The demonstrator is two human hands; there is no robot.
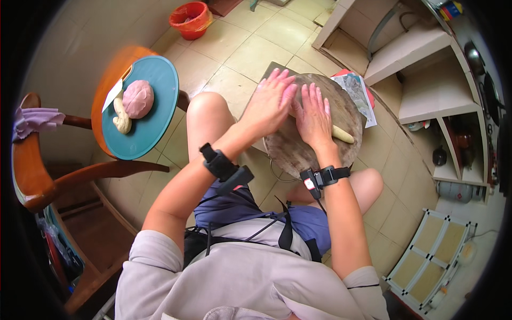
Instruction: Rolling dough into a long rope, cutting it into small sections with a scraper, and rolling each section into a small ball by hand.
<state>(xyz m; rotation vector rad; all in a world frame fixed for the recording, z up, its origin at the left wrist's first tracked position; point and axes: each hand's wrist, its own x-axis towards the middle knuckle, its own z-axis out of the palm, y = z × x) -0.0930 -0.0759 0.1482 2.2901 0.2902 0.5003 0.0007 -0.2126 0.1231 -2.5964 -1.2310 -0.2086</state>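
Note:
Before me is a round wooden board (340,100) with a worn, stained top. A roll of pale dough (343,135) lies on it, its end showing to the right of my right hand (315,116). That hand is flat, palm down over the roll, its fingers pointing away from me. My left hand (272,100) reaches over the board's far left part, palm down with fingers stretched out. The two thumbs are close together. My palms hide the rest of the dough, so I cannot tell how far it runs beneath them.
On a wooden chair (112,80) to the left, a teal round mat (160,120) holds a pink dough ball (138,99) and a twisted pale dough piece (121,116). A red bucket (191,24) stands beyond. A printed sheet (357,96) sticks out beside the board; tiled shelves (440,96) line the right.

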